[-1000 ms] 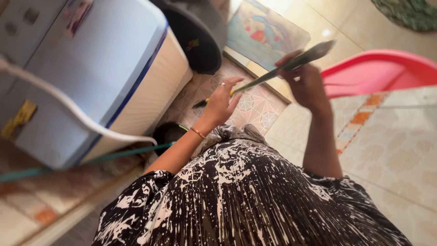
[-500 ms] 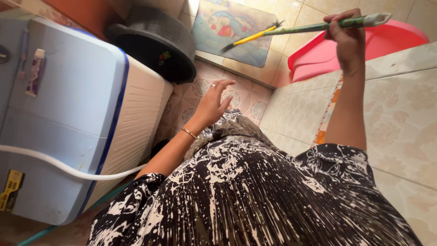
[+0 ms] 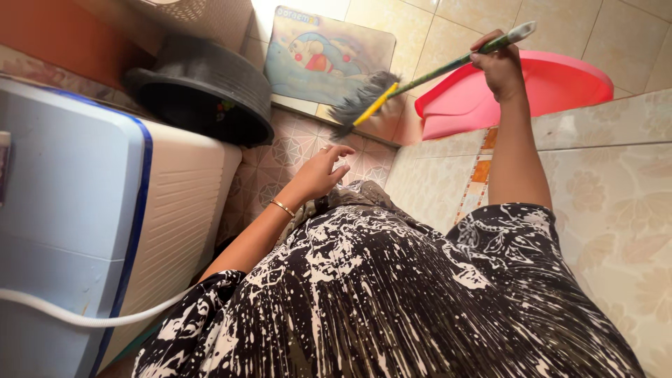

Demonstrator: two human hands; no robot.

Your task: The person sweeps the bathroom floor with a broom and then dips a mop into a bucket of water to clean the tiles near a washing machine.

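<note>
I see the washing machine (image 3: 91,231) filling the left of the frame, with the stacked basins (image 3: 210,98) behind it at upper left. The floor mat (image 3: 329,52) lies top centre. The brush (image 3: 364,105) hangs just below the mat, the tub (image 3: 553,87) at upper right behind the tiled ledge (image 3: 609,182).

Single head view, steeply downward, close over torso and floor (image 3: 308,150)

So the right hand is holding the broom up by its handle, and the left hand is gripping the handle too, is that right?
Not quite. In the head view the right hand does hold the broom up by its handle, but the left hand is not on it: it hangs open and empty, lower down, above the patterned floor.
</note>
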